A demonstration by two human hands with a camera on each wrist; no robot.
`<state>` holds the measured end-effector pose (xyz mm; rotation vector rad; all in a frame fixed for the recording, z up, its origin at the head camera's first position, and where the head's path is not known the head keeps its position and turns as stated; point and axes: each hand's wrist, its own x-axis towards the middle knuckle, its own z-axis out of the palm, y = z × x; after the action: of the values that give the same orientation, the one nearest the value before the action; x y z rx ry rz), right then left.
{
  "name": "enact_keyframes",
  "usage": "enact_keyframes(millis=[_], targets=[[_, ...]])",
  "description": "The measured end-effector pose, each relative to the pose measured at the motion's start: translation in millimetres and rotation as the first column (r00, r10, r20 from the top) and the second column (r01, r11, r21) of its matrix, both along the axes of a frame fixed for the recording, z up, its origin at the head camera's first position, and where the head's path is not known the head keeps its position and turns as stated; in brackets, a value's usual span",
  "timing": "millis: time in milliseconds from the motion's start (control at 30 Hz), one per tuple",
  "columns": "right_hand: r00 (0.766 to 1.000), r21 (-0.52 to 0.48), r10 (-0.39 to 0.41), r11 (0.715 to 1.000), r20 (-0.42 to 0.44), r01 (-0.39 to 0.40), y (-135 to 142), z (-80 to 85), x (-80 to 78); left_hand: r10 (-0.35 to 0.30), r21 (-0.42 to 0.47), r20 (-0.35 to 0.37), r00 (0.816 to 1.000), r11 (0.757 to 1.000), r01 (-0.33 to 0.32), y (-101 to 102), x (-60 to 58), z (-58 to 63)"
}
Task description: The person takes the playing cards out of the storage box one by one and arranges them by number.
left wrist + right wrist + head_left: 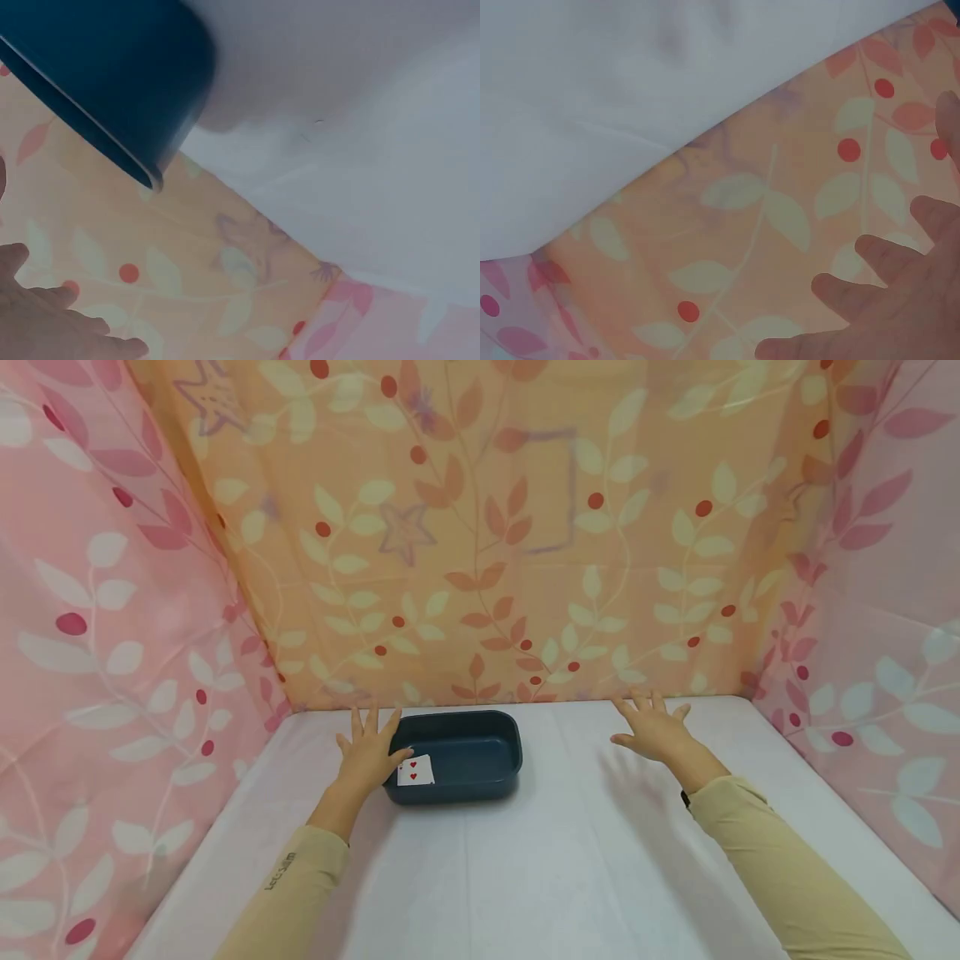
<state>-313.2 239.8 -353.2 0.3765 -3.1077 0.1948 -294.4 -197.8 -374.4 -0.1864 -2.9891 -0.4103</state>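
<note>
A dark blue rectangular basin (468,789) stands left of centre near the back of the white table. Inside its left end lies a playing card (416,771) with red hearts, partly hidden by the basin wall. My left hand (365,762) is held with fingers spread at the basin's left side; whether it touches the rim I cannot tell. In the left wrist view the basin (112,67) appears above the spread fingers, which hold nothing. My right hand (654,731) hovers over the table at the right, fingers spread, holding nothing; the right wrist view shows this hand (892,300) too.
A white cloth covers the table (555,877). An orange leaf-patterned curtain (480,568) hangs behind its back edge, and pink curtains (112,693) flank both sides. The right hand casts a shadow on the cloth.
</note>
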Motion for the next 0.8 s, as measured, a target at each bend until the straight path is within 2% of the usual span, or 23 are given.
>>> enact_keyframes(millis=[133,233,300,400,500,567,633,667,733,767,800], targets=[[1.000,0.005,0.007,1.000,-0.018,-0.007,-2.4,-2.1,-0.6,-0.018,0.075,-0.001,1.000,0.997,0.018,-2.3,0.6,-3.4],[0.999,0.007,0.019,1.000,-0.046,-0.018,-4.7,-5.3,-0.8,-0.030,0.195,-0.002,1.000,0.980,0.030,-5.6,-1.0,-10.7],[0.997,-0.003,0.029,1.000,-0.070,-0.030,-7.1,-7.9,-1.4,-0.026,0.301,-0.006,1.000,0.953,0.026,-8.7,-3.0,-17.0],[0.993,-0.014,0.049,0.999,-0.103,-0.051,-12.7,-11.6,-2.4,0.021,0.480,0.006,1.000,0.877,-0.021,-13.3,-5.5,-26.6],[0.990,-0.028,0.067,0.997,-0.126,-0.071,-19.1,-15.3,-3.3,0.089,0.625,0.010,0.996,0.777,-0.075,-16.1,-7.3,-34.7],[0.986,-0.045,0.082,0.995,-0.142,-0.089,-23.9,-17.3,-3.1,0.114,0.722,0.013,0.993,0.686,-0.088,-16.7,-9.1,-39.8],[0.984,-0.066,0.092,0.992,-0.152,-0.103,-28.7,-19.1,-3.0,0.117,0.819,0.009,0.993,0.569,-0.075,-16.3,-11.1,-44.3],[0.983,-0.079,0.097,0.991,-0.156,-0.111,-31.2,-20.3,-3.3,0.117,0.863,0.012,0.993,0.501,-0.069,-16.1,-12.5,-46.3],[0.980,-0.107,0.109,0.986,-0.166,-0.128,-36.8,-22.4,-3.4,0.123,0.922,0.026,0.992,0.379,-0.071,-15.5,-15.0,-50.2],[0.979,-0.125,0.112,0.983,-0.168,-0.133,-39.5,-23.9,-4.1,0.127,0.943,0.036,0.991,0.323,-0.076,-15.2,-16.1,-52.0],[0.978,-0.143,0.115,0.980,-0.172,-0.140,-42.4,-25.2,-4.6,0.129,0.956,0.051,0.990,0.280,-0.086,-14.6,-16.9,-53.3]])
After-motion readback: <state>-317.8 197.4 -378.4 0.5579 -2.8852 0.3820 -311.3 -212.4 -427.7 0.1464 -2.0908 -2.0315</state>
